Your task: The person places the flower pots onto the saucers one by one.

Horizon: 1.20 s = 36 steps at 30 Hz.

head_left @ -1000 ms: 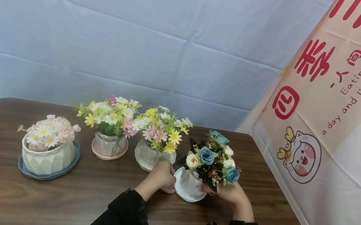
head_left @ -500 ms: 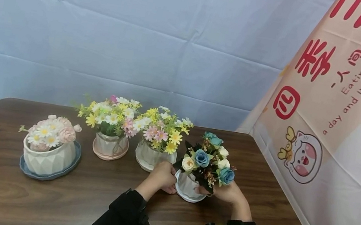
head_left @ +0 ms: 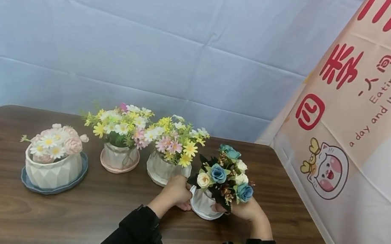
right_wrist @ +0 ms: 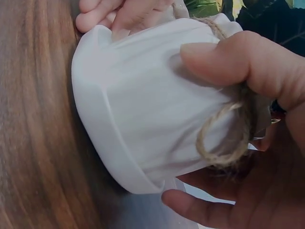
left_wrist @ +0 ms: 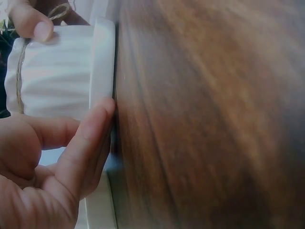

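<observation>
My right hand [head_left: 249, 210] grips a white flowerpot [head_left: 202, 201] of artificial blue and cream roses [head_left: 219, 173]. In the right wrist view its thumb lies along the pot's wall, and the other fingers reach round the far side. A twine loop [right_wrist: 205, 138] hangs by the thumb. The pot sits in a white saucer [left_wrist: 102, 62] on the table. My left hand [head_left: 176, 191] pinches the saucer's left edge; in the left wrist view its fingertips [left_wrist: 102, 112] lie on the outer rim. Blooms and leaves cover part of the pot in the head view.
Just left of my left hand stands a white pot of daisies [head_left: 162, 170]. Farther left are another daisy pot [head_left: 116, 156] on a pink saucer and a wide pot [head_left: 52, 173] on a blue saucer. A printed cloth [head_left: 366, 124] borders the wooden table [head_left: 65, 225] at right.
The rose pot and my right hand have shifted slightly left, the pot settling more squarely in the saucer. My left hand has stayed at the rim; the last half second shows almost no motion.
</observation>
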Motion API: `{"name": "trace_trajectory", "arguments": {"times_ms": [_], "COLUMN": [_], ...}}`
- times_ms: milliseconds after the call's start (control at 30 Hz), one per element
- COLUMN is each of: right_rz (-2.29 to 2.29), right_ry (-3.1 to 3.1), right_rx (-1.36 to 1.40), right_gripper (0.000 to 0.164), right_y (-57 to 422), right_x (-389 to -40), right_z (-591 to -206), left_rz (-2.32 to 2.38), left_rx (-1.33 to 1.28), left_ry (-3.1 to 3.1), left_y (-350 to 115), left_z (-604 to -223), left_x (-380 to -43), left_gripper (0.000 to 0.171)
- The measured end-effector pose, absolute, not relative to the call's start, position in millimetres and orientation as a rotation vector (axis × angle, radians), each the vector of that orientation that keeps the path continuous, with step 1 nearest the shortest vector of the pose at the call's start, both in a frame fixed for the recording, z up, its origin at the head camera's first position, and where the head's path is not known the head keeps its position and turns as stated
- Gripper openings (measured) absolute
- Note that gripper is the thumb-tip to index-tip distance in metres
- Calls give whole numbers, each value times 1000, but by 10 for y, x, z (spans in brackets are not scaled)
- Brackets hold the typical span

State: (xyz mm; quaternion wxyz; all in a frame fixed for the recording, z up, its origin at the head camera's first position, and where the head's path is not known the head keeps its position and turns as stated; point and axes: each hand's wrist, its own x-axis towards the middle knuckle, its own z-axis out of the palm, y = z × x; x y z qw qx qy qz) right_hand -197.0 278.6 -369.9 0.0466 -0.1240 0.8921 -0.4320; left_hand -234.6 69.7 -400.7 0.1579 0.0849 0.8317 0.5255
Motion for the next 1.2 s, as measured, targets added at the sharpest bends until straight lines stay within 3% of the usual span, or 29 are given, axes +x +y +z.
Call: {"name": "trace_trajectory", "arguments": {"times_ms": [300, 567, 1000, 1200], "right_rz": [-1335, -1335, -1314, -1392], "right_ry": [2713, 2711, 2716, 2690], "right_rx": [-340, -344, -425, -431], "right_gripper": [77, 69, 75, 68], "right_y": [2784, 2647, 2756, 2830], "right_x": [-1956, -1861, -1994, -1995], "right_z": [-3681, -3520, -3728, -3740], "left_rz": [1555, 1592, 1645, 1658], "left_rx": [232, 196, 156, 191], "left_ry": [2334, 2276, 2229, 2252], "left_y": [703, 697, 709, 811], "left_z": [-4015, -4011, -4026, -4070], "left_x": [-2345, -2332, -2338, -2374], "left_gripper": [9, 11, 23, 23]}}
